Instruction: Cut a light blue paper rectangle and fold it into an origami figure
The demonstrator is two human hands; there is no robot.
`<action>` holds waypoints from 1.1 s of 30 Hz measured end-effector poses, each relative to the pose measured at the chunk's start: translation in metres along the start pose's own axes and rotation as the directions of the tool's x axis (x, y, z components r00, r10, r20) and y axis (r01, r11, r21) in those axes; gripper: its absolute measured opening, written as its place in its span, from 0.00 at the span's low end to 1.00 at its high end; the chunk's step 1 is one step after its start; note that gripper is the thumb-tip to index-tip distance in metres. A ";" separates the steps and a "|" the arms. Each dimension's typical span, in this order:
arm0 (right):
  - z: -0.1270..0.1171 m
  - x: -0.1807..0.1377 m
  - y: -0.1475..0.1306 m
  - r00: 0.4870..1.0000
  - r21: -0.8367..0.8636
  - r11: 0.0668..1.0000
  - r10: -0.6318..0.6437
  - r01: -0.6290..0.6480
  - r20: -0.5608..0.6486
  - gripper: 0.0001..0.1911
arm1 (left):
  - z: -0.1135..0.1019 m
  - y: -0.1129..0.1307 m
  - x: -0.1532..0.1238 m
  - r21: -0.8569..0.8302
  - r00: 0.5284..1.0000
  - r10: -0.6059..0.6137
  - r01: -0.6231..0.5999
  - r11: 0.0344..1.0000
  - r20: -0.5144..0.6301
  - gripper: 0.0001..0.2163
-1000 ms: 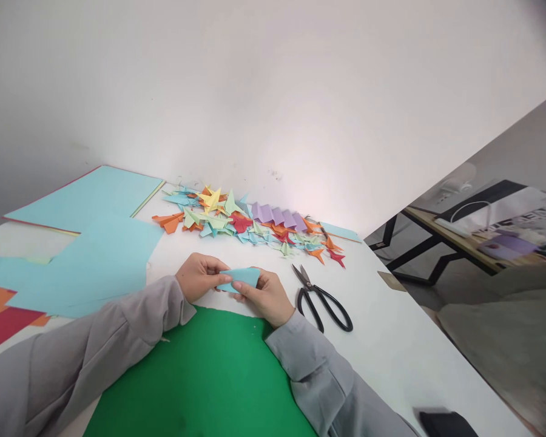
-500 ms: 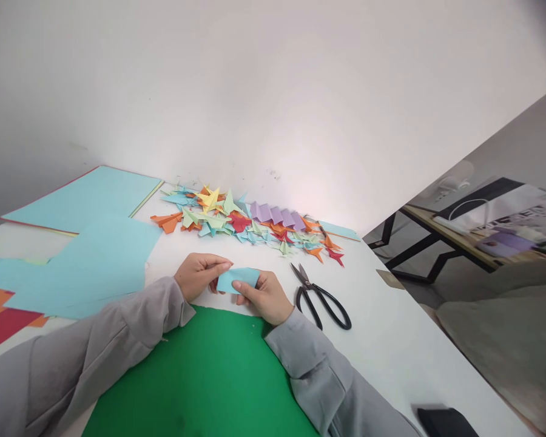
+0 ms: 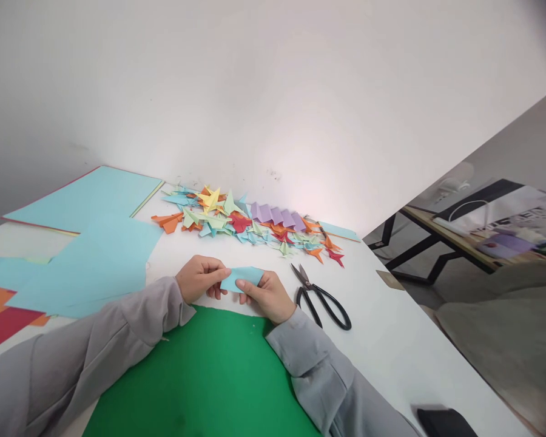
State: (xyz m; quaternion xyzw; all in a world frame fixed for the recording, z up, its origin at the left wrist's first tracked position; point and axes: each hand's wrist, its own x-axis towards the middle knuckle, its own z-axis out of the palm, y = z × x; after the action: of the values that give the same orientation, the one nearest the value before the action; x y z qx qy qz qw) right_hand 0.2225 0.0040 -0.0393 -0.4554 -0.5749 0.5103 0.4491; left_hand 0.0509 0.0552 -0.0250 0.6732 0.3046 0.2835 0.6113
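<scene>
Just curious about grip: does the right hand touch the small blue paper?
Touching: the head view shows the right hand with its thumb pressed on the small blue paper.

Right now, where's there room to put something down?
Bare tabletop lies between the black scissors and the table's right edge, and a narrower strip between the left hand and the folded papers. The wall side is crowded, and sheets cover much of the left.

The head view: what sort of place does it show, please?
Probably a papercraft workspace: folded paper figures, black-handled scissors and large blue sheets lie on a white table.
</scene>
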 end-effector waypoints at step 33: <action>0.000 -0.002 0.000 0.999 -0.093 0.995 -0.031 0.029 -0.021 0.25 | 0.002 -0.001 -0.001 0.191 1.000 -0.008 0.012 0.981 -0.021 0.20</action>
State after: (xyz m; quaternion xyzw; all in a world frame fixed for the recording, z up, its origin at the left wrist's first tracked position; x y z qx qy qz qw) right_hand 0.2224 0.0023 -0.0392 -0.4727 -0.5995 0.4712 0.4418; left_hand 0.0517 0.0529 -0.0262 0.7245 0.3400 0.2566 0.5420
